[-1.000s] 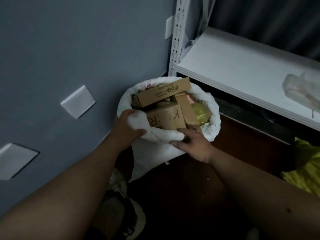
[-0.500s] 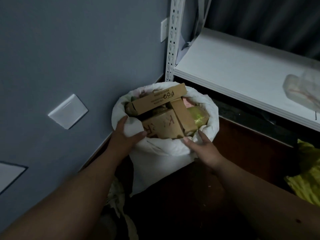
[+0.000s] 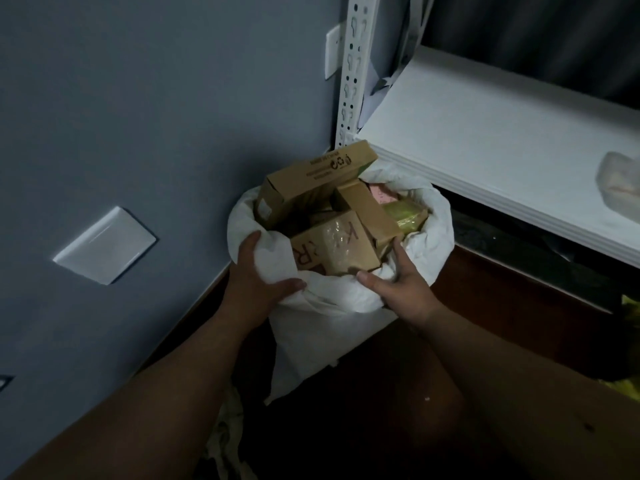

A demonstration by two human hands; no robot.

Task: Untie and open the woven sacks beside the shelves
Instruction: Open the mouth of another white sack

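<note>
We see the white woven sack [image 3: 332, 327] standing on the dark floor [image 3: 398, 410], in the corner between the grey wall [image 3: 156, 116] and the white shelf [image 3: 502, 161], just beside the perforated shelf post [image 3: 353, 64]. Its mouth is open and the rim is rolled outward.

Our left hand [image 3: 258, 280] grips the rolled rim on the wall side, with the thumb over the fold. Our right hand [image 3: 398, 285] holds the near rim on the shelf side, with the fingers spread and curled over the cloth and the fingertips close to a box.

Inside the sack lie brown cardboard boxes [image 3: 332, 244]. A long box [image 3: 318, 174] rests across the top, and a green packet [image 3: 408, 214] lies at the shelf side.

Compared with half a second ago, the long box stands higher and reaches the front edge of the shelf. The right hand has moved from the outside of the rim to its top, and its thumb is now more apart from the fingers. The left hand keeps the same grip.
</note>
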